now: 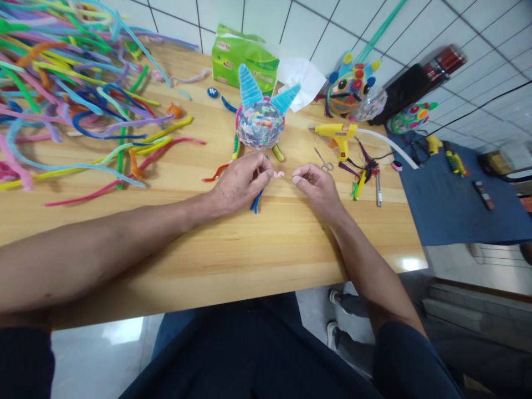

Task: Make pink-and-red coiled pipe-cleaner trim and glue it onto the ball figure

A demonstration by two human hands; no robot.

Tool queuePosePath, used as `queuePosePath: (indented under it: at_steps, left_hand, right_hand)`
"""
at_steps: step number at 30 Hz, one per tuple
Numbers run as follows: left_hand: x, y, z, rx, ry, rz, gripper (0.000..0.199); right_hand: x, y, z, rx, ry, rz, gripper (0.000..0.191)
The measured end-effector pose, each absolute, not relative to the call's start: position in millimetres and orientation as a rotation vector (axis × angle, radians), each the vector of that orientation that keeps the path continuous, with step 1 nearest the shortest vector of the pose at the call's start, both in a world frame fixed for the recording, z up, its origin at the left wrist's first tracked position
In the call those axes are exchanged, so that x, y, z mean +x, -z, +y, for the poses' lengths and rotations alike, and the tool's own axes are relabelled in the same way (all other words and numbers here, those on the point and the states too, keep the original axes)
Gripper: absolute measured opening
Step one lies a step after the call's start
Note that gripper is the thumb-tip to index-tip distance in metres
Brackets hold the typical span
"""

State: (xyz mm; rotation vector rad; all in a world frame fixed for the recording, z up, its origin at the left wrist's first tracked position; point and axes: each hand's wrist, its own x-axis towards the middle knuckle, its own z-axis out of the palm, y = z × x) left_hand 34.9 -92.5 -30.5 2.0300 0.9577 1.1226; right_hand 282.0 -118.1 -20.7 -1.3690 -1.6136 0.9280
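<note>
A small curled pink piece sticks out from the pinched fingertips of my left hand. Just to its right, my right hand has thumb and forefinger pressed together; what they hold, if anything, is too small to make out. Behind my left hand stands a round speckled figure with two light-blue fuzzy horns. Blue fuzzy stems lie partly under my left hand, and a red one lies to its left.
Many coloured fuzzy stems cover the left of the table. A green tissue pack stands at the back. A yellow glue gun, scissors and decorated figures are to the right. A person's shoes show below.
</note>
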Motion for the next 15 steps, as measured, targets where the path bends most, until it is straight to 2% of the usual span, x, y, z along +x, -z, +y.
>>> queuePosePath:
  at_steps: [7, 13, 15]
  left_hand:
    - [35, 31, -92, 2.03, -1.123, 0.973, 0.012]
    - [35, 30, -93, 2.024, -1.125, 0.951, 0.016]
    - [35, 30, -93, 2.03, -1.129, 0.941, 0.014]
  right_hand:
    - [283, 14, -116, -1.397, -0.914, -1.569, 0.035]
    - [290, 16, -112, -1.403, -0.788, -1.496, 0.053]
    - [294, 19, -109, -1.377, -0.786, -1.453, 0.053]
